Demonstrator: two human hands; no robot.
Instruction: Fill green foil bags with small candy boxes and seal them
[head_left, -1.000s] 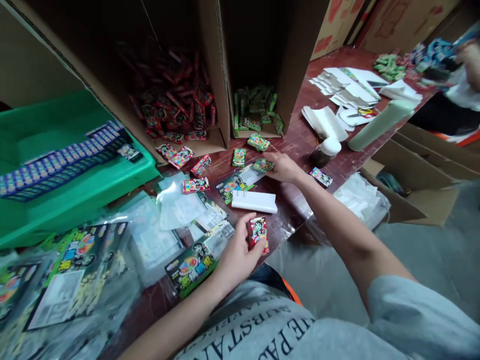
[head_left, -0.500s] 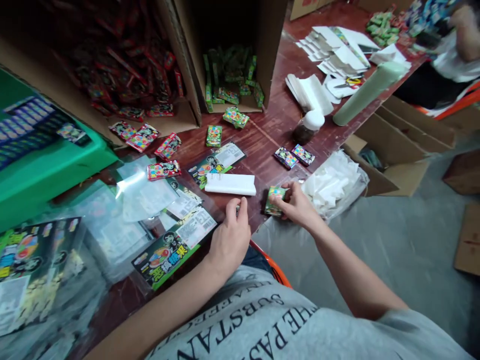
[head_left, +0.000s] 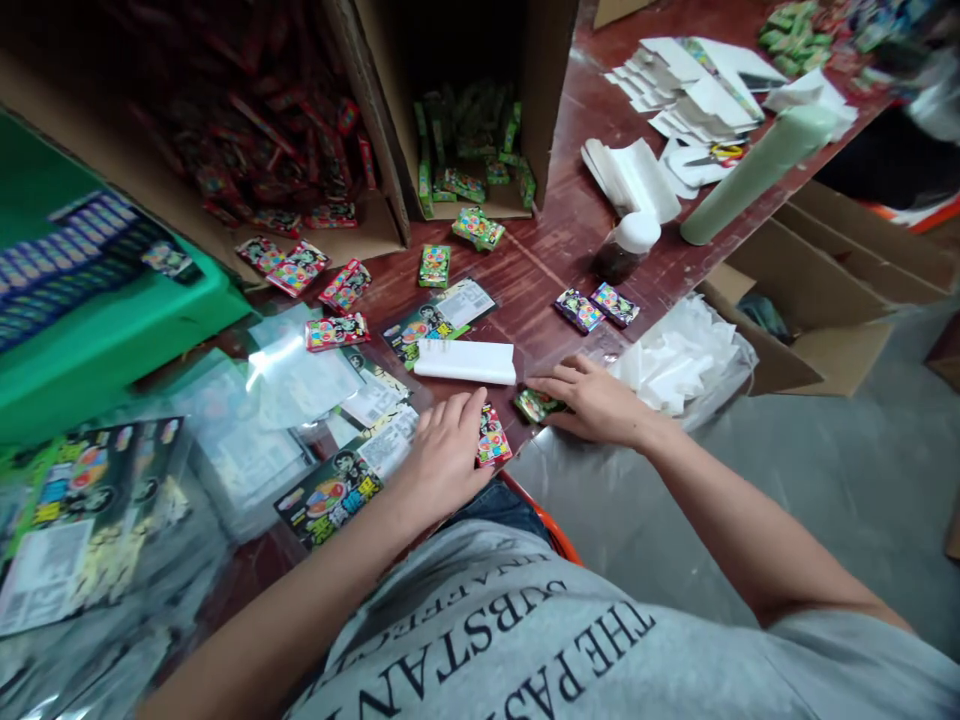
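Note:
My left hand (head_left: 441, 455) lies palm down near the table's front edge, fingers resting on a red candy packet (head_left: 493, 440). Just to the right, my right hand (head_left: 596, 400) presses its fingertips on a green candy packet (head_left: 535, 404) that lies flat on the dark red table (head_left: 540, 270). A white folded box (head_left: 465, 361) lies just beyond both hands. Printed clear bags (head_left: 330, 497) lie left of my left hand.
Open cartons hold red packets (head_left: 285, 150) and green packets (head_left: 469, 140) at the back. Loose packets (head_left: 596, 305) dot the table. A green crate (head_left: 112, 330) stands left. A jar (head_left: 626, 245), green roll (head_left: 757, 170) and white flat boxes (head_left: 690, 100) lie right. Another person (head_left: 930, 100) is far right.
My right hand picked a green packet from the far table, carried it to the front edge and laid it flat. My left hand put the red packet down on the table.

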